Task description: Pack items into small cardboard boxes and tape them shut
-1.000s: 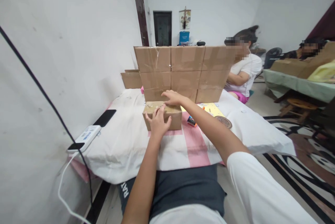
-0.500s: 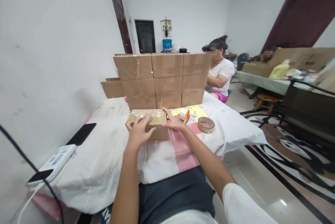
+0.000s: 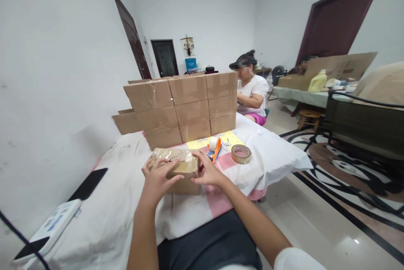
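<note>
A small cardboard box (image 3: 183, 180) with shiny clear tape across its top lies on the cloth-covered table in front of me. My left hand (image 3: 160, 177) spans its left part, fingers over the top and thumb along the near edge. At the box's right end, my right hand (image 3: 208, 171) grips the corner, thumb low and fingers on the upper edge. The box is held between both hands. Just beyond my right hand is an orange tape dispenser (image 3: 217, 150) with a white roll. A roll of brown tape (image 3: 241, 154) lies to its right.
Behind the box stands a stacked wall of taped cardboard boxes (image 3: 192, 112). A white power strip (image 3: 52, 225) and a dark flat object (image 3: 88, 183) lie along the left side. Across the table sits a person (image 3: 254, 93) in a white shirt.
The small box has come nearer to me, with both hands on it, and its gap from the stacked boxes has grown. My view has also shifted a little.
</note>
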A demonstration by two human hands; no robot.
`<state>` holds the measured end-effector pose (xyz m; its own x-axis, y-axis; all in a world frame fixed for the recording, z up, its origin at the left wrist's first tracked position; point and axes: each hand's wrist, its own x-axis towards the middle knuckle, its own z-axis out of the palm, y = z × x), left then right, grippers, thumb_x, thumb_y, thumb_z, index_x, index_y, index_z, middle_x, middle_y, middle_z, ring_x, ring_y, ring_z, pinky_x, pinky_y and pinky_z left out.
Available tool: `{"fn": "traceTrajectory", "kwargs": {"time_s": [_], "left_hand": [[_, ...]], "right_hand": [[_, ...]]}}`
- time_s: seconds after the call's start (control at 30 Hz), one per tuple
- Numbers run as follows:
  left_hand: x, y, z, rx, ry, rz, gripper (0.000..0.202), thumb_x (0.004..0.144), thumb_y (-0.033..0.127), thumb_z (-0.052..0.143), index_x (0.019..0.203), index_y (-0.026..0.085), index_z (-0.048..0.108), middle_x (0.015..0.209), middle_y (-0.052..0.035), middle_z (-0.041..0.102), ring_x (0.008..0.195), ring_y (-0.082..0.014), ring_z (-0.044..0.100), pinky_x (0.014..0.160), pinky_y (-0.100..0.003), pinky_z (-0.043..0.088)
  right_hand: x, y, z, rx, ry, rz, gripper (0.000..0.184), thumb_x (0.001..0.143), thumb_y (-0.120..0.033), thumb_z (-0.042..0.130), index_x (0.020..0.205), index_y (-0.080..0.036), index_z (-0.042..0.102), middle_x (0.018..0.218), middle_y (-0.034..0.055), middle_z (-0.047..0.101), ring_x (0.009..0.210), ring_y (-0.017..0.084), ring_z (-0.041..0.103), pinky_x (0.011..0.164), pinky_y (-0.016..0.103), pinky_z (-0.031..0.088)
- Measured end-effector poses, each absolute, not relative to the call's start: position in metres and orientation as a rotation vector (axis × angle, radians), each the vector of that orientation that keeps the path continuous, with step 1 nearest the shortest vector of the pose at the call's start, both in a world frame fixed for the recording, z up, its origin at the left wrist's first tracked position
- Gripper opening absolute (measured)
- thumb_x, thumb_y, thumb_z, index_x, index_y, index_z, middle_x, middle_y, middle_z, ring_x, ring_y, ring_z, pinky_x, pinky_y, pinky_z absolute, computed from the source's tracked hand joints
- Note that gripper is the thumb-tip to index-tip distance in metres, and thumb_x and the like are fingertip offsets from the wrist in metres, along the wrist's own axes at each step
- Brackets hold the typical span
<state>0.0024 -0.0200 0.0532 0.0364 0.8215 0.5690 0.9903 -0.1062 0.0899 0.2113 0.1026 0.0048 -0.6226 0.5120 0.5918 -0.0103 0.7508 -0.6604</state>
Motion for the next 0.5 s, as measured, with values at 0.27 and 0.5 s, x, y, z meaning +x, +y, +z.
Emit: {"fn": "traceTrajectory", "kwargs": {"time_s": [0.27,0.5], "left_hand": [[0.026,-0.029,0.062,-2.182,-1.786,-0.604,0.06,0.081,0.053,0.071,0.137,0.034,0.059,0.126,-0.0088,0.071,0.123,-0.0349,0.059,0.112,-0.06,0.022],[0.048,-0.037,0.072,-2.238,-1.649,-0.626,0.041,0.088,0.043,0.063,0.128,0.033,0.065,0.125,-0.0053,0.072,0.123,-0.0324,0.061,0.111,-0.056,0.03]], "right_hand": [[0.248,0.08,0.009,-0.382,-2.162,0.806,0.101,0.06,-0.034,0.086,0.146,-0.03,0.032,0.141,0.012,0.035,0.135,0.033,0.042,0.111,0.047,0.038],[0.252,0.076,0.001,-0.411,-2.051,0.785,0.109,0.058,-0.034,0.086,0.148,-0.031,0.026,0.142,0.0118,0.038,0.136,0.034,0.039,0.114,0.05,0.036]]}}
